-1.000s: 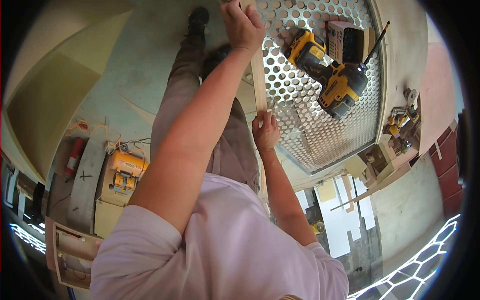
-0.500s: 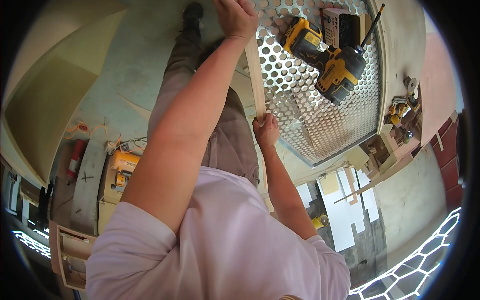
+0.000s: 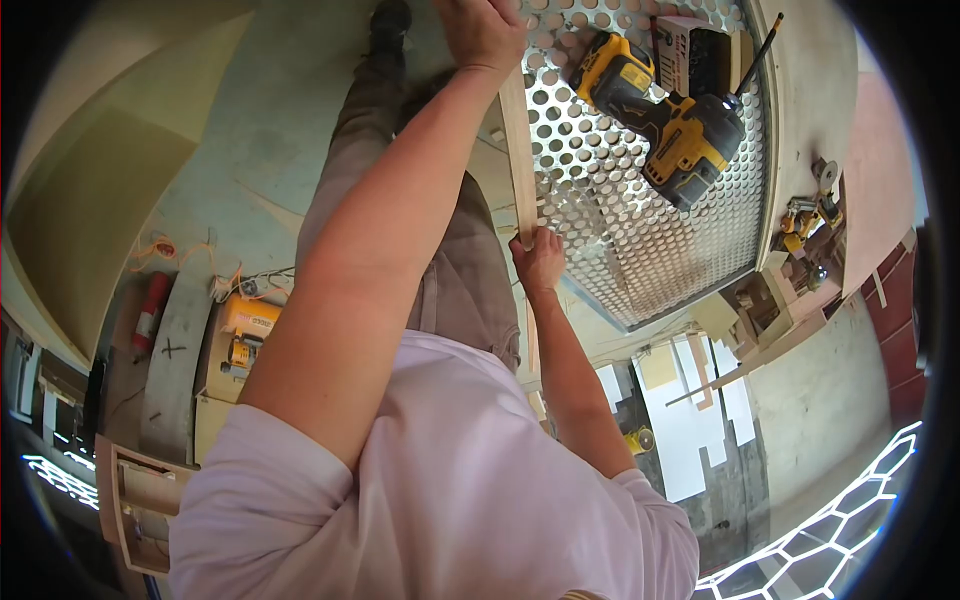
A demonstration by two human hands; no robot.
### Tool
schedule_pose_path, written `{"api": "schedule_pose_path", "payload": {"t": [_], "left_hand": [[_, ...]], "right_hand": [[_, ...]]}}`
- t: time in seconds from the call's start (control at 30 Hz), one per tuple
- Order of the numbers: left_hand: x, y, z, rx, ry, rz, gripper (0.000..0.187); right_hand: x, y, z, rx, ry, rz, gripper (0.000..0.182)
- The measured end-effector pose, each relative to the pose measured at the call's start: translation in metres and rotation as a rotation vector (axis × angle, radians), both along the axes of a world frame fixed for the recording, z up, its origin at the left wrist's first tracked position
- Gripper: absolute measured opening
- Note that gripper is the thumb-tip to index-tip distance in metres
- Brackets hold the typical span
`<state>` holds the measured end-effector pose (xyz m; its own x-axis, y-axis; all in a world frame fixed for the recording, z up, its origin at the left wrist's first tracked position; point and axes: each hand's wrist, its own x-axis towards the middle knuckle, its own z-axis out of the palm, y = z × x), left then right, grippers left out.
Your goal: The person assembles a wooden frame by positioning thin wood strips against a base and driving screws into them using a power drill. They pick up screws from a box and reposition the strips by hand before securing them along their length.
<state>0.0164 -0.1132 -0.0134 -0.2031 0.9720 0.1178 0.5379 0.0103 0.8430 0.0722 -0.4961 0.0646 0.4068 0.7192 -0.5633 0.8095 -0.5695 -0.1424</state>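
A long, narrow wooden strip (image 3: 519, 150) runs along the near edge of a perforated metal sheet (image 3: 640, 225). At the top edge of the view, my left hand (image 3: 484, 34) is closed around the far part of the strip, with its fingertips partly cut off. My right hand (image 3: 540, 258) pinches the strip's near end between thumb and fingers, beside the metal sheet. On the sheet lies a yellow and black cordless drill (image 3: 665, 125) with a long black bit. Behind it is a small open box (image 3: 690, 58) with dark contents.
A wooden frame edge (image 3: 775, 180) borders the sheet. Beyond it lie small tools (image 3: 808, 215) and wood offcuts (image 3: 765, 300). White sheets (image 3: 675, 420) lie lower right. Curved panels (image 3: 110, 190), a red cylinder (image 3: 150, 312) and an orange tool case (image 3: 250, 318) are at left.
The drill, box and sheet appear slightly farther right in the view. Both my hands appear shifted slightly right too, still on the wooden strip.
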Motion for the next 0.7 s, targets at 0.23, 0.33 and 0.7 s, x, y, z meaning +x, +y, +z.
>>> {"api": "schedule_pose_path", "payload": {"t": [0.23, 0.33, 0.7], "left_hand": [[0.001, 0.000, 0.001, -0.036, 0.028, 0.013, 0.044], [0.001, -0.001, 0.000, -0.034, 0.033, 0.018, 0.043], [0.000, -0.001, 0.001, -0.065, 0.035, -0.015, 0.045]], "right_hand": [[0.012, -0.005, -0.001, 0.087, 0.089, -0.012, 0.033], [0.011, -0.003, 0.002, 0.055, 0.087, -0.026, 0.034], [0.000, 0.005, 0.013, 0.118, 0.062, -0.085, 0.041]]}}
